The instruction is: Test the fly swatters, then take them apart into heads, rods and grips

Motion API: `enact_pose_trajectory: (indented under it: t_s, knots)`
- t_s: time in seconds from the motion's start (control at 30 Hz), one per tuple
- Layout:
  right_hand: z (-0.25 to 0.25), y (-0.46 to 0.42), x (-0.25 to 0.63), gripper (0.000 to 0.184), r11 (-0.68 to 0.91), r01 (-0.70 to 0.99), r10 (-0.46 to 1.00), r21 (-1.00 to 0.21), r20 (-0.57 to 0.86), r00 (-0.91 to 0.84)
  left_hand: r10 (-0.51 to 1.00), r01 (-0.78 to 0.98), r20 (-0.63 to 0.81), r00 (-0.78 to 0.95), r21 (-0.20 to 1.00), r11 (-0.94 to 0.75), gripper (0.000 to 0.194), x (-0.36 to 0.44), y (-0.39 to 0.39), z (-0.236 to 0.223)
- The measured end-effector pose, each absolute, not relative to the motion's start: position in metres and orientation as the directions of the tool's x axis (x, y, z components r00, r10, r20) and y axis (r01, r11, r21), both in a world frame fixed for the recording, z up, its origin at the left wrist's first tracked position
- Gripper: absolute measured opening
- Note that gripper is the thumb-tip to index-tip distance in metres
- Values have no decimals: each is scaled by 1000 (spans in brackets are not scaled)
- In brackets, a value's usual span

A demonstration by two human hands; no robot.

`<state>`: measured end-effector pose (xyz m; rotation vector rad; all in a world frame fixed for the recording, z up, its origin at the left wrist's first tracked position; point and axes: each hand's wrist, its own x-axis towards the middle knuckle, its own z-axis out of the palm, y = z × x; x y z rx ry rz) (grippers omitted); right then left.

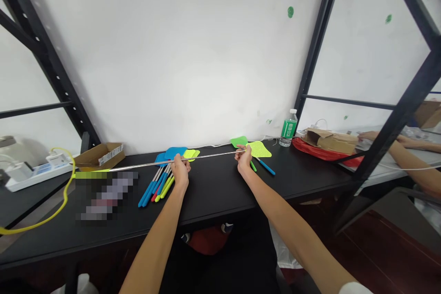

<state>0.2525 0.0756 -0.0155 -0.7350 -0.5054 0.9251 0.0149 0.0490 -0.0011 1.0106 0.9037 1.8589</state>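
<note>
My left hand (180, 172) is closed around the long silver shaft of an extended telescopic fly swatter (260, 149). Its yellow handle reaches far left, and its yellow-green mesh head is at the right. My right hand (244, 158) grips the same shaft just beside the head. Under and beside my left hand lies a bunch of collapsed fly swatters (151, 188) with blue, yellow and red handles. Behind my right hand rests a green swatter head (238, 141); a blue handle (267, 166) and a green one stick out below the held head.
An open cardboard box (99, 158) and a power strip (37, 172) with a yellow cable are on the left. A water bottle (288, 128) stands by the right post. Beyond it are a red bag (310, 149), torn cardboard (325, 140) and another person's arms (406, 158).
</note>
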Motion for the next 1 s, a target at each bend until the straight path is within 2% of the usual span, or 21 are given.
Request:
enact_pose_trajectory:
  t_s: [0.13, 0.3, 0.5, 0.67, 0.83, 1.0]
  knots:
    - [-17, 76, 252, 47, 406, -529, 845, -745, 87, 527, 900, -313, 356, -253, 849, -425, 47, 19, 48, -1]
    - [-17, 74, 248, 49, 372, -523, 889, -767, 133, 438, 919, -343, 377, -116, 853, -393, 45, 26, 45, -2]
    - [-18, 71, 232, 53, 324, -461, 944, -826, 251, 213, 928, -290, 351, 128, 908, -303, 48, 37, 36, -3]
    - [-17, 67, 222, 62, 249, -450, 964, -857, 264, 32, 913, -167, 288, 290, 954, -248, 48, 45, 30, -5]
    - [-12, 63, 222, 59, 201, -492, 977, -847, 209, 40, 928, -135, 236, 287, 969, -205, 43, 45, 34, -7]
    - [-8, 63, 231, 46, 215, -641, 976, -737, 147, 158, 949, -181, 246, 196, 960, -212, 41, 40, 37, -7]
